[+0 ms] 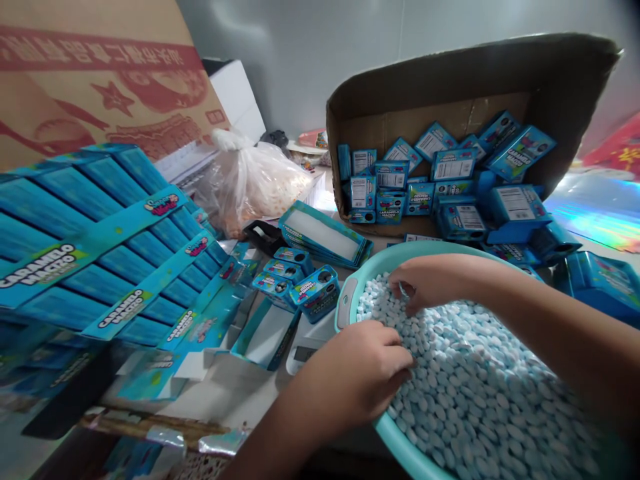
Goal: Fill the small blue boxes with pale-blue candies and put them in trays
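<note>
A turquoise plastic basin (425, 248) holds a heap of small pale-blue oval candies (480, 373). Reaching in over its far side, my right hand (425, 283) has its fingers curled down into the candies, closing on some near the left wall. My left hand (373, 363) lies over the near-left rim, its fingers bent and closed above the candies; whatever is inside them is hidden. Left of the basin, several small blue candy boxes (316, 293) stand close together beside an open blue display tray (267, 333). Part of a white scale (303, 353) shows behind my left hand.
A large cardboard carton (430, 87) behind the basin holds several blue boxes. Stacked full display trays (100, 247) rise at left. Flat trays (325, 233) and a tied plastic bag (250, 180) lie behind. More blue boxes (597, 283) sit at right.
</note>
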`<state>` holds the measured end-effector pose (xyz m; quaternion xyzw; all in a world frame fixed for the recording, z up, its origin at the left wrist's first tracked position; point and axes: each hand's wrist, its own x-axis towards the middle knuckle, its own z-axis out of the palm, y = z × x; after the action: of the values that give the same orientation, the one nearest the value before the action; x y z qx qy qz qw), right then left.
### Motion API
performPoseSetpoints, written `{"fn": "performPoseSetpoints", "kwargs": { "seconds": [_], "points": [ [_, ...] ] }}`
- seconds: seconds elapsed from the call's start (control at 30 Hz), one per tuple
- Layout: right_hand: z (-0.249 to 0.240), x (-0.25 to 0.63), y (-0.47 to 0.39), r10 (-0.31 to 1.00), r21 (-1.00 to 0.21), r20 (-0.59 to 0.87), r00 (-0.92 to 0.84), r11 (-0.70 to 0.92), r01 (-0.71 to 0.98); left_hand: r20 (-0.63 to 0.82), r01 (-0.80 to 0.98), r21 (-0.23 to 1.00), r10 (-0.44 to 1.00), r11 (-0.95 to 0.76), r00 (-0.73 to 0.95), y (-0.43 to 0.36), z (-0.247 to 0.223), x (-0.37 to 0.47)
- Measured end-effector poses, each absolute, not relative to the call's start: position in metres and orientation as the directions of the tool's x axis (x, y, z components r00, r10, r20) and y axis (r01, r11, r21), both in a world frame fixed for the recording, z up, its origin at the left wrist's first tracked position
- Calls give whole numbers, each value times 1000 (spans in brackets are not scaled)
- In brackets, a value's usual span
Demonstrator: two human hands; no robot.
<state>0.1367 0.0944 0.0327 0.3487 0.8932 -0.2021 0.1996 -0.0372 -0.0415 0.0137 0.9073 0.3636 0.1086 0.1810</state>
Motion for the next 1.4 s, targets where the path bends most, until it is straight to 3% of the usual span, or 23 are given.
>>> {"fn": "performPoseSetpoints", "kwargs": {
  "seconds": [0.17,0.33,0.47,0.57,0.83,1.07,1.17,1.3,1.4],
  "points": [
    [31,137,95,543,-232,-498,-677,668,707,155,587,436,699,-682,698,-40,7,-37],
    [27,139,97,560,-251,-511,-652,628,736,449,519,504,723,-690,525,-29,7,-51],
    [28,139,97,561,-238,-531,-635,621,747,656,693,389,711,-608,255,-16,9,-75],
    [28,138,98,557,-240,-538,-632,618,749,718,815,323,685,-482,122,-8,10,-89],
    [28,139,97,558,-224,-538,-632,628,745,675,863,353,737,-361,32,-3,8,-95],
    [31,138,96,555,-231,-540,-633,626,745,744,869,422,647,-258,-169,-7,12,-95],
    [32,138,95,567,-218,-539,-623,620,753,723,812,441,688,-383,-68,-12,13,-88],
    [28,139,97,556,-229,-526,-644,637,736,508,706,485,824,-516,252,-15,12,-78],
    [24,139,99,555,-232,-530,-641,632,739,481,800,409,849,-440,221,-14,13,-81]
  ]
}}
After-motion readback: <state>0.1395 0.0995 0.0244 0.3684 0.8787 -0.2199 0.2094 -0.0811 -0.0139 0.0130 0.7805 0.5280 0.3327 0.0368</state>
